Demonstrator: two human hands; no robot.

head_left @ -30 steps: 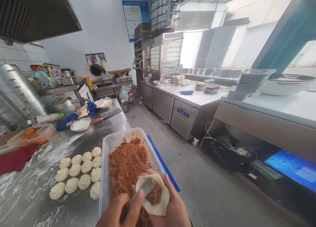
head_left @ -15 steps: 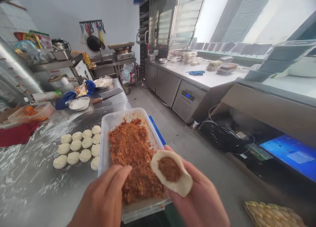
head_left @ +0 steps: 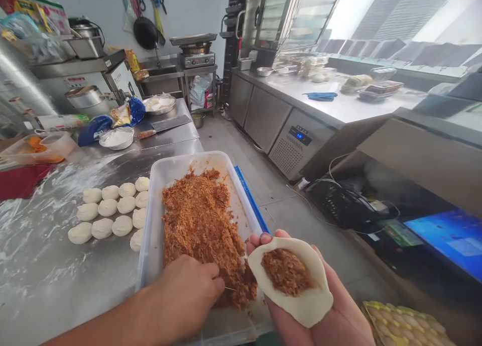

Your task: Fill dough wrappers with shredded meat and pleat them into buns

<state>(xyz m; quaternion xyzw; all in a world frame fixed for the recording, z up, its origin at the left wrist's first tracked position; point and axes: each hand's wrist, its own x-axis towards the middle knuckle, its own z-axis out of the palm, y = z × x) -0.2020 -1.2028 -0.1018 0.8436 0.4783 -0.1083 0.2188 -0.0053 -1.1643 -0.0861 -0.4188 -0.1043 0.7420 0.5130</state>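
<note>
Grasping: my right hand [head_left: 331, 321], filled wrapper [head_left: 290, 281] near the tub [head_left: 238, 205]; left hand [head_left: 194, 291], tool [head_left: 231, 289] inside it; I can't read the display [head_left: 300, 135] beyond.

Cradles a dough wrapper [head_left: 309, 306] with reddish-brown filling [head_left: 288, 273] at its middle on the upturned right hand [head_left: 337, 313]. Grips a thin tool [head_left: 230, 289], mostly hidden, in the left hand [head_left: 188, 288], down at more filling inside a plastic tub [head_left: 153, 225]. Shows pleated buns [head_left: 107, 207] in rows left of the tub on a flour-streaked table [head_left: 41, 265], with a cleaver [head_left: 173, 124] farther back.
</note>
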